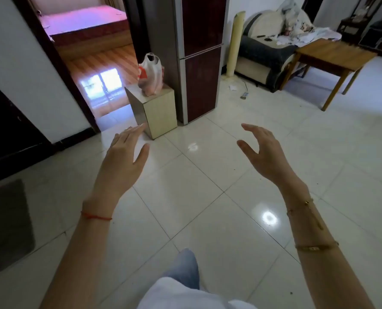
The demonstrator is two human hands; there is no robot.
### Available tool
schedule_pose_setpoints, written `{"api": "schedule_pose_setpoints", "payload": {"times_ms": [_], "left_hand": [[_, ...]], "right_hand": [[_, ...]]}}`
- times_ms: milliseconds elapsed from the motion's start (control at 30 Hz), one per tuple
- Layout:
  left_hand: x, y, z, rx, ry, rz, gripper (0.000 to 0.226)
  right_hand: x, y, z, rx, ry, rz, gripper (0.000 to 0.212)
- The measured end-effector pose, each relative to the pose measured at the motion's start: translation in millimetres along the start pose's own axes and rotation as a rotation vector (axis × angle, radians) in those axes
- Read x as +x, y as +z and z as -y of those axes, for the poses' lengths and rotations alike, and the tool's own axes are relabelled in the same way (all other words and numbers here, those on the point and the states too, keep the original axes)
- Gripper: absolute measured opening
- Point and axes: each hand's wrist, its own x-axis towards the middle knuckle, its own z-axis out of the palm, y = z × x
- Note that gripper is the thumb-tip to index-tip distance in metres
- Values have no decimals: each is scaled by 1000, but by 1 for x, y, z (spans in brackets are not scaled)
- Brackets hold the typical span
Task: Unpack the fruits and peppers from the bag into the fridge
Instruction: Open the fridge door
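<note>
Pale blue cloth and a white hem (185, 286) fill the bottom edge, cut off by the frame; from either side two bare forearms reach forward over glossy white floor tiles (208, 219) crossed by thin dark grout lines and spotted with round glare; the left hand (123, 157) is spread wide and flat, fingers straight, holding nothing, a thin red string (95, 217) round its wrist; the right hand (266, 152) is wide too, fingers gently curled and thumb apart, also empty, with slim gold-coloured bracelets (315, 247) on that forearm; well beyond the left hand's fingertips stands a small boxy cabinet (156, 110), the counter here, with a smooth beige front and a duller grey side; on its top sits the bag (151, 74), thin, crinkled, translucent white plastic with looped handles and a red patch; rounded pinkish shapes show through its lower part, too blurred to name; touching or just beside the cabinet, ahead between the two hands, rises the fridge (200, 63), tall, with glossy dark red doors shut and silvery edges, its top cut off by the frame; far beyond the right hand stands a plain wooden table (332, 54) before a cluttered sofa (270, 52), the heap on it hard to make out.
</note>
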Motion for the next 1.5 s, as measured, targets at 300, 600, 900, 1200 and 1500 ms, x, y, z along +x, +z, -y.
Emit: {"api": "schedule_pose_setpoints", "payload": {"times_ms": [300,600,900,1200,1500], "left_hand": [[107,58,37,-22,-53,44,50],[284,104,65,-60,-27,100,51],[427,166,103,-60,25,166,52],[568,230,131,-69,-69,118,48],[706,258,148,-42,-160,-51,48]], "right_hand": [[111,38,-48,-17,51,44,49],[276,62,-82,14,80,34,49],[404,85,-137,22,137,36,48],[565,106,-203,23,115,96,49],[757,116,-240,30,-30,122,48]]}}
